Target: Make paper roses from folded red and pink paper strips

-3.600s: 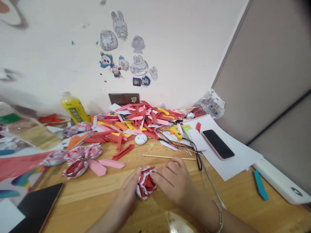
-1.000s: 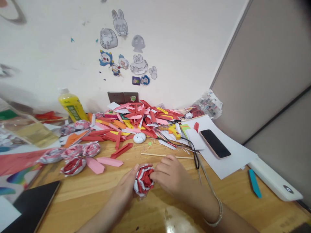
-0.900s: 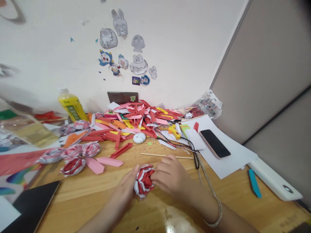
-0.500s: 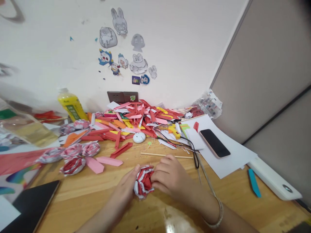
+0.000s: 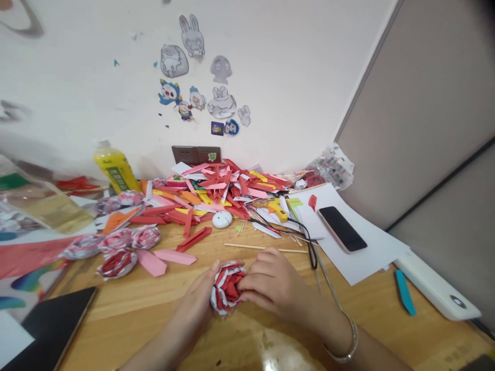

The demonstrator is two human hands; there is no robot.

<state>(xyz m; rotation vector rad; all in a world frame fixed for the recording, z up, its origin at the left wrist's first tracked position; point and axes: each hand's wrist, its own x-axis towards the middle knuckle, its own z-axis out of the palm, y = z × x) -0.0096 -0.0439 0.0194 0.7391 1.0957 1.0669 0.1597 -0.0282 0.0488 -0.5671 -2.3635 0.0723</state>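
Observation:
Low over the wooden table, a red and white paper rose (image 5: pixel 227 289) is held between both hands. My left hand (image 5: pixel 201 296) is closed round its left side, the thumb along the upper edge and the other fingers hidden behind it. From the right, my right hand (image 5: pixel 266 283) pinches at the flower's inner red folds with curled fingers; the fingertips are partly hidden. Finished-looking paper roses in pink and white (image 5: pixel 118 241) lie to the left, with a red and white one (image 5: pixel 117 264) in front of them. Two pink folded strips (image 5: pixel 151 263) lie beside these.
A heap of folded paper strips (image 5: pixel 228 185) lies along the wall. Near it are a yellow glue gun (image 5: pixel 277 210), a white earbud case (image 5: pixel 222 219) and a thin stick (image 5: pixel 266 248). A phone (image 5: pixel 342 229) rests on white paper at right; a yellow drink bottle (image 5: pixel 116 167) stands left.
Over the last seconds both hands and the rose have shifted slightly left in view. The rose has turned a little, and my right fingers have moved slightly further onto its folds.

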